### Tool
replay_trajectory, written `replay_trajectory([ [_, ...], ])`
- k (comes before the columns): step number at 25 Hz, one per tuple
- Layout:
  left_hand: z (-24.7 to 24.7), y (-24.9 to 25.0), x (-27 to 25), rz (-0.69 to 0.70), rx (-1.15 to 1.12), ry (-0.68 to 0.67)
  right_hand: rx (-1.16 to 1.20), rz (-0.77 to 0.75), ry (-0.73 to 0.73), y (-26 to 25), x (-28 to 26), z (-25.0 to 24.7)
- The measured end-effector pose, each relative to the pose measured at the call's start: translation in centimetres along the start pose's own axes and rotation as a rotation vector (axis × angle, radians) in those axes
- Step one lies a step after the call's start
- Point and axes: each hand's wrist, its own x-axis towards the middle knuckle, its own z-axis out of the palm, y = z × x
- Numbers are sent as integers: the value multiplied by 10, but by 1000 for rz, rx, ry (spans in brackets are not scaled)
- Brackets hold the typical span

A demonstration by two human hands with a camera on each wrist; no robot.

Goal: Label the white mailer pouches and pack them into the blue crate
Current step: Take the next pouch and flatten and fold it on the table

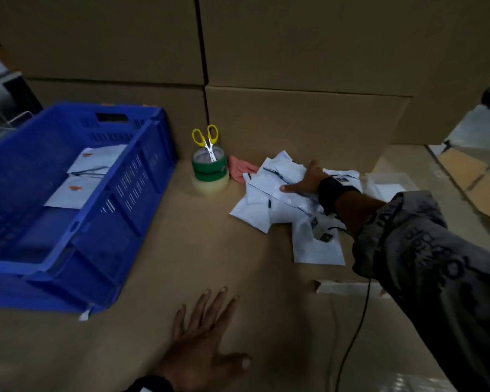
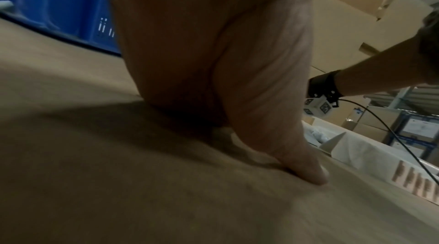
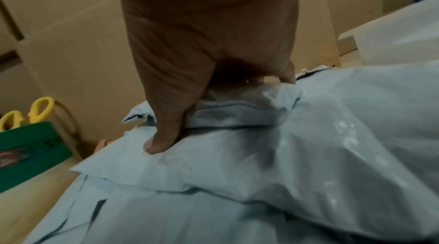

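While the left hand (image 1: pixel 207 343) lies flat on the cardboard worktop (image 1: pixel 159 278) with its fingers straight and spread apart, holding nothing, the right hand (image 1: pixel 306 181) reaches forward onto a loose pile of white pouches (image 1: pixel 266 205) at the far right of the worktop. From the right wrist view, the thumb (image 3: pixel 164 135) presses down on one pouch (image 3: pixel 237 154) and the other fingers bend over the folded edge of the pouch (image 3: pixel 249 105) lying on top; whether they actually grip it I cannot tell.

To the left stands the blue crate (image 1: pixel 77 222), well apart from the pile, with several white pouches (image 1: pixel 82 176) already lying flat inside, some showing small orange marks. Between crate and pile sit stacked tape rolls (image 1: pixel 210 171), the upper one green, with yellow-handled scissors (image 1: pixel 207 141) standing point-down in the hole. A pink cloth (image 1: pixel 239 171) lies just beside the tape, touching the pile's edge. Big cardboard boxes (image 1: pixel 294 66) rise behind everything. A black cable (image 1: pixel 357 329) hangs from the right wrist.
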Motion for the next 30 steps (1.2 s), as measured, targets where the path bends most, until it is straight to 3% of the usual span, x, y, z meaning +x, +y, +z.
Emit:
replay_trajectory([
  [3, 4, 1, 3, -36, 2, -41, -148, -67, 56, 2, 11, -3],
  [7, 4, 2, 3, -48, -69, -84, 10, -98, 286, -4, -17, -30],
  [11, -13, 2, -1, 50, -66, 69, 274, -192, 307, -31, -95, -70],
  [14, -10, -4, 2, 77, -99, 24, 274, -262, 233, -56, -186, -74],
  [18, 1, -17, 7, 135, -306, 153, 75, -367, -34, -36, -321, -11],
  [20, 1, -27, 10, 128, -526, 241, 0, -427, -57, -11, -378, 37],
  [23, 3, -45, 16, 211, -900, 213, -346, -462, -73, 23, -421, 99],
  [26, 3, -43, 13, 224, -743, 267, -406, -395, -136, 38, -440, 115],
  [28, -1, -22, 0, 224, -639, 382, -218, -368, -76, 41, -446, 107],
  [30, 0, 10, -17, 345, -597, 494, -25, -329, 34, 36, -448, 106],
])
